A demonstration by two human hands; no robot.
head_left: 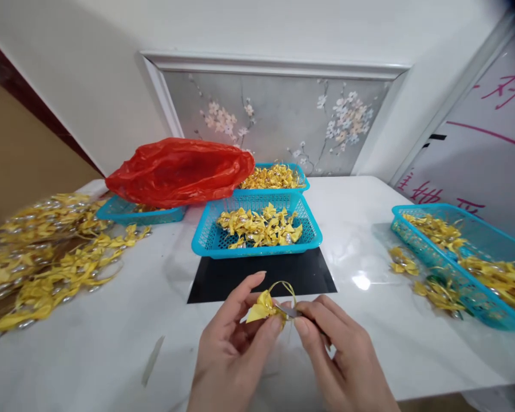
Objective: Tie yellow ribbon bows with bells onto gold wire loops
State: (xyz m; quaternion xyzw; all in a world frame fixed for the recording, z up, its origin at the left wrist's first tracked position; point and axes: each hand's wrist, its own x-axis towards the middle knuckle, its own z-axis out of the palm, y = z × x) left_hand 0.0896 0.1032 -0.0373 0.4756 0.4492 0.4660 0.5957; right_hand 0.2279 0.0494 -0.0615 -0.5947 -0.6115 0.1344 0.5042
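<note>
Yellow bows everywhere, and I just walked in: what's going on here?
A person's left hand pinches a yellow ribbon bow while the right hand holds a small metal piece against it, over the white table. Finished bows fill the blue basket ahead; more lie piled at the left.

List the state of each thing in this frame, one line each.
left hand: pinching the yellow bow
right hand: gripping a metal piece at the bow
centre basket: partly filled with bows
far basket: heaped with bows
right basket: partly filled, some bows spilled beside it
red bag: crumpled over the left basket
</note>
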